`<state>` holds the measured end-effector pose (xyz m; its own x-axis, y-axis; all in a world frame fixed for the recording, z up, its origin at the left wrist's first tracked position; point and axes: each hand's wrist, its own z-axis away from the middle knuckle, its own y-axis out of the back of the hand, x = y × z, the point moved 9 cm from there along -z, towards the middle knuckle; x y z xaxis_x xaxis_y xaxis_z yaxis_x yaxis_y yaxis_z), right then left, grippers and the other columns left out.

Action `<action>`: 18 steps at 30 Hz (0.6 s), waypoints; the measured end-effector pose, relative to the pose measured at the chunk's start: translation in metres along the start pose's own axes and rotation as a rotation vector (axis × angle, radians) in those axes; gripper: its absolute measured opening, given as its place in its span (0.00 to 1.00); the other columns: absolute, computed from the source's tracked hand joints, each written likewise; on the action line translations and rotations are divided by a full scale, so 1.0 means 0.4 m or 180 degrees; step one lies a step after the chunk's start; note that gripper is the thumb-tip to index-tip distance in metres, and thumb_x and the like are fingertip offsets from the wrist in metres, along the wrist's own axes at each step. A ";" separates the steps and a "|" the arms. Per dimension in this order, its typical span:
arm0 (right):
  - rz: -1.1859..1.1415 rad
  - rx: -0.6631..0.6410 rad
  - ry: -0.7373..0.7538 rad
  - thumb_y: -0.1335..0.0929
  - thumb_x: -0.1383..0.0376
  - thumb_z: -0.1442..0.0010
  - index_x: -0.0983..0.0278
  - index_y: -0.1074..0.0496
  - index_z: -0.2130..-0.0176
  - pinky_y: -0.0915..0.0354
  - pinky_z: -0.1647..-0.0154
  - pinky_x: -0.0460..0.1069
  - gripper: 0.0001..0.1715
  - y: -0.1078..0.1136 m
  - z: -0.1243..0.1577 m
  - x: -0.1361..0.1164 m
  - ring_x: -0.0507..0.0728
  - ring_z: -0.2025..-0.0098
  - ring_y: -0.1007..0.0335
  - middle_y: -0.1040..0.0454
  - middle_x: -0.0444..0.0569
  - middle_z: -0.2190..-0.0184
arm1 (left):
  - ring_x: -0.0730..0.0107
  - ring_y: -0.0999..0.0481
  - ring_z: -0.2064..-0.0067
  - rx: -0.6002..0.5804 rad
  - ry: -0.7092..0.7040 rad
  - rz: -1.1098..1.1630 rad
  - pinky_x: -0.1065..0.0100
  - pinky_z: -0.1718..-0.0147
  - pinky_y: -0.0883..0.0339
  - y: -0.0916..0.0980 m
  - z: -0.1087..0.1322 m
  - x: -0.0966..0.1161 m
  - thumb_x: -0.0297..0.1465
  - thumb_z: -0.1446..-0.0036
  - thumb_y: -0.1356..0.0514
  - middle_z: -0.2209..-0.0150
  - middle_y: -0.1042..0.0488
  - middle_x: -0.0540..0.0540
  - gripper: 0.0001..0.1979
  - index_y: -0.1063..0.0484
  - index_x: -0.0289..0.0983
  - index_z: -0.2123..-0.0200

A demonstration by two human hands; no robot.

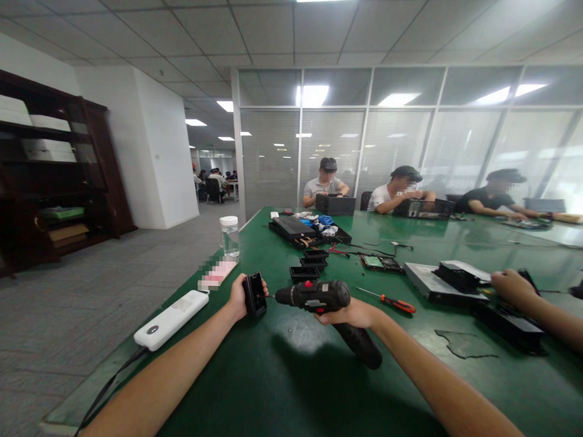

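My left hand [241, 298] is closed around a small black rectangular part [255, 294], held upright above the green table [276, 384]. My right hand [349, 314] grips a black cordless electric screwdriver [324, 300] with a red switch. Its bit points left and touches the side of the black part. An orange-handled screwdriver [388, 301] lies just beyond my right hand.
A white power bank [171, 319] with a cable and a clear bottle [229, 237] sit at the left edge. Small black trays [309, 265], a circuit board [380, 263] and black device cases lie ahead. Another person's hand [513, 287] rests at right. Three people sit at the far end.
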<state>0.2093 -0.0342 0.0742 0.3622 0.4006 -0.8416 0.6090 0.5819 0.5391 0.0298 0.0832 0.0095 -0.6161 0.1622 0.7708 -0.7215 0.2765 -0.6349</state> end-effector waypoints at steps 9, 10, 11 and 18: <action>-0.0159 0.0017 0.0040 0.35 0.64 0.54 0.68 0.36 0.68 0.43 0.63 0.47 0.12 0.002 -0.004 0.006 0.51 0.68 0.41 0.36 0.45 0.72 | 0.63 0.31 0.75 -0.0033 -0.0019 -0.0055 0.60 0.71 0.38 0.005 -0.002 0.000 0.38 0.54 0.56 0.75 0.32 0.39 0.19 0.33 0.28 0.74; -0.0150 0.0019 0.0030 0.35 0.63 0.54 0.68 0.36 0.68 0.43 0.63 0.47 0.12 0.002 -0.004 0.008 0.51 0.68 0.41 0.36 0.45 0.72 | 0.63 0.31 0.74 -0.0039 -0.0023 -0.0066 0.60 0.70 0.38 0.006 -0.003 0.000 0.38 0.54 0.55 0.75 0.32 0.39 0.19 0.33 0.28 0.74; -0.0140 0.0022 0.0022 0.35 0.63 0.55 0.68 0.36 0.68 0.43 0.64 0.47 0.13 0.002 -0.005 0.009 0.51 0.68 0.41 0.36 0.45 0.72 | 0.63 0.31 0.74 -0.0046 -0.0024 -0.0075 0.60 0.70 0.38 0.006 -0.004 0.000 0.38 0.54 0.55 0.75 0.32 0.39 0.19 0.33 0.28 0.74; -0.0105 0.0009 0.0038 0.36 0.62 0.54 0.69 0.35 0.68 0.42 0.66 0.46 0.13 -0.001 -0.003 0.004 0.50 0.70 0.41 0.37 0.45 0.74 | 0.64 0.31 0.75 -0.0008 -0.0027 -0.0041 0.61 0.72 0.38 0.004 -0.001 0.002 0.38 0.54 0.56 0.76 0.32 0.39 0.19 0.33 0.28 0.74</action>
<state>0.2086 -0.0329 0.0727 0.3334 0.3896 -0.8585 0.6225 0.5930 0.5108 0.0283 0.0842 0.0092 -0.6094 0.1504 0.7785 -0.7287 0.2807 -0.6247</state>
